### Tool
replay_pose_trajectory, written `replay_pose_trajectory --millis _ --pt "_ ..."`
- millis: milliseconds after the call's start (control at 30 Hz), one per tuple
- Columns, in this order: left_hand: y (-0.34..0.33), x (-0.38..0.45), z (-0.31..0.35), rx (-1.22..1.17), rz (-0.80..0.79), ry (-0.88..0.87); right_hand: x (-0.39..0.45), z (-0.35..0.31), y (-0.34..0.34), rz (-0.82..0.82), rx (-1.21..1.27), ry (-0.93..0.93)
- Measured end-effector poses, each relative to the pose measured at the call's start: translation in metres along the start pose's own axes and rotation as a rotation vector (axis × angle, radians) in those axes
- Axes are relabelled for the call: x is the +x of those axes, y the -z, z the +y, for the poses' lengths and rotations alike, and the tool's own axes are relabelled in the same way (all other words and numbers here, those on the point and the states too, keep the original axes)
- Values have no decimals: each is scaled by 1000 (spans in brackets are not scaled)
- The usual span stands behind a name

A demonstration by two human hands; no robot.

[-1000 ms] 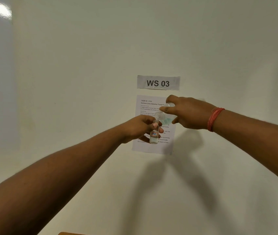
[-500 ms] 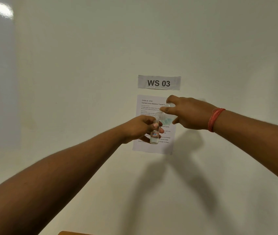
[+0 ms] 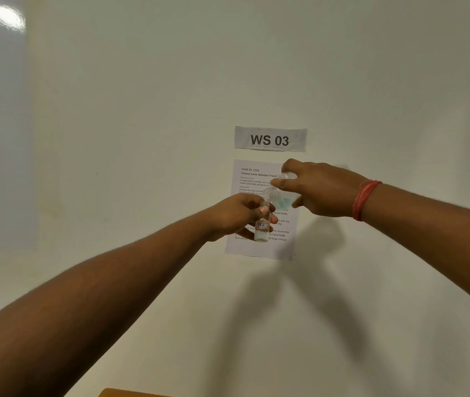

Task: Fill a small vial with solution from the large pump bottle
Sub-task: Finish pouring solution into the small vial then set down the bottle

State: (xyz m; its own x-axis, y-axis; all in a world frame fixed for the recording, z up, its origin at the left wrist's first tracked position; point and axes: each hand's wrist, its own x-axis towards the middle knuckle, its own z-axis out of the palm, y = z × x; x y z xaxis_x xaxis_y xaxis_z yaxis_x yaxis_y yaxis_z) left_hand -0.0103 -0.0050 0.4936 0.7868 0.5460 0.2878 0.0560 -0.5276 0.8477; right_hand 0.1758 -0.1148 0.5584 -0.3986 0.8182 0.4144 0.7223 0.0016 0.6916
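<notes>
**Pour holds steady, nothing shifts**

The left hand (image 3: 236, 216) still pinches the upright small vial (image 3: 262, 229); the right hand (image 3: 322, 190) keeps the large bottle (image 3: 281, 196) tilted, mouth at the vial's opening. Neither has moved over the last second, so filling likely continues.

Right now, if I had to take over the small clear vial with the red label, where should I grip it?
Probably by the bare bottom of the small clear vial with the red label, from below. It stands upright; the left hand wraps its upper part, and the tilted clear bottle in the right hand blocks its mouth.
</notes>
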Motion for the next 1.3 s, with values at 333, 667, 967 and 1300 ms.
replay_pose_trajectory --millis 333,667,967,1300 --pt "0 1 -2 -5 0 2 -1 -3 3 3 12 0" --pt "0 4 -5 -20 0 8 -2 -2 0 -2 10 2" --pt "-1 7 -6 -16 -2 17 -1 -1 -4 -15 8 -3" --pt "-2 11 -10 -34 -11 18 -1 0 -10 -16 1 -8"
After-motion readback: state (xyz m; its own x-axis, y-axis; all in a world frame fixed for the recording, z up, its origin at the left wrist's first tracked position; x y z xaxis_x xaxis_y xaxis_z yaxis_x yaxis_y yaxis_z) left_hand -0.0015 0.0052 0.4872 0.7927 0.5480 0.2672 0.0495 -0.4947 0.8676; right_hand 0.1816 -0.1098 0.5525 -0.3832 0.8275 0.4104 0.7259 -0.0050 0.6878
